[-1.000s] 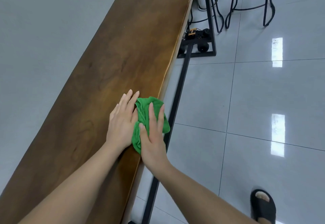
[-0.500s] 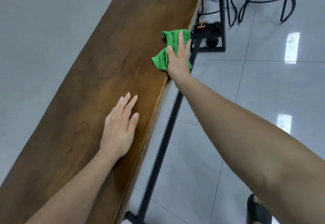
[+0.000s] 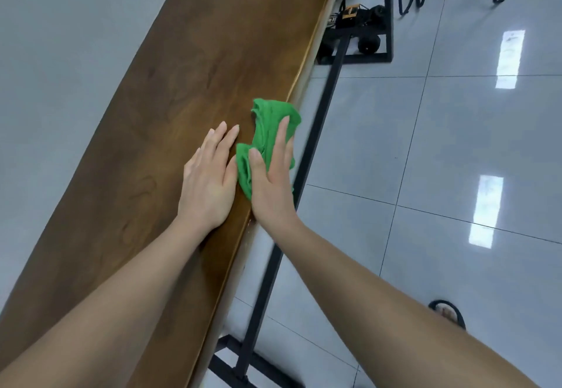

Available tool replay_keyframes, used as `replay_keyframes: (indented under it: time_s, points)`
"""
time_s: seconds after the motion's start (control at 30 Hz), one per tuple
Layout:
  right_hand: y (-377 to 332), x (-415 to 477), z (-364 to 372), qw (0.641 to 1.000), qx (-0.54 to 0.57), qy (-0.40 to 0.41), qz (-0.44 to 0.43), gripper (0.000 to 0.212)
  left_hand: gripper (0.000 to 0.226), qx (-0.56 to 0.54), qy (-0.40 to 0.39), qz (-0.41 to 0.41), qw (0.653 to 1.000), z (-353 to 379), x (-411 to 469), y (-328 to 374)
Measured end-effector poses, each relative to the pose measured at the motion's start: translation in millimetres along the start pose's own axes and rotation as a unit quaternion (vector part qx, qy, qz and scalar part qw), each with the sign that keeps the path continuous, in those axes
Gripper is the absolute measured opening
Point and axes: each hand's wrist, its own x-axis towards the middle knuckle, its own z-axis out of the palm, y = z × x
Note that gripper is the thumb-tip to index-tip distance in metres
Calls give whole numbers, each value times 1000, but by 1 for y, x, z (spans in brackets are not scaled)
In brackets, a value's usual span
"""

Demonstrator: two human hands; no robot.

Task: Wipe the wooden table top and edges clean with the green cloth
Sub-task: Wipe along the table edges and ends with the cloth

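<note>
You're mid-wipe on the near edge: right hand (image 3: 272, 180) fingers flat, pressing green cloth (image 3: 267, 127) onto the wooden table (image 3: 170, 89) rim, left hand (image 3: 209, 177) flat w/ fingers together, holding nothing; far top & remaining edges prob. still to do.

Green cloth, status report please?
Right hand pressing green cloth at table edge. Left hand flat beside it. Nothing in the way.
</note>
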Motion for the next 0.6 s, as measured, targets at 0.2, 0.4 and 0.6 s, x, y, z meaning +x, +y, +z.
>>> replay_keyframes:
  time_s: [0.2,0.4,0.6]
  points:
    - [27,-112,40,999,26,-2,23,69,57,-11,-1,6,1000,-2,-2,3]
    - [48,-193,71,999,34,13,5,70,59,-24,-1,2,1000,1,-3,-1]
    - [37,-159,65,999,18,44,-2,71,60,-36,-4,1,999,1,-3,-1]
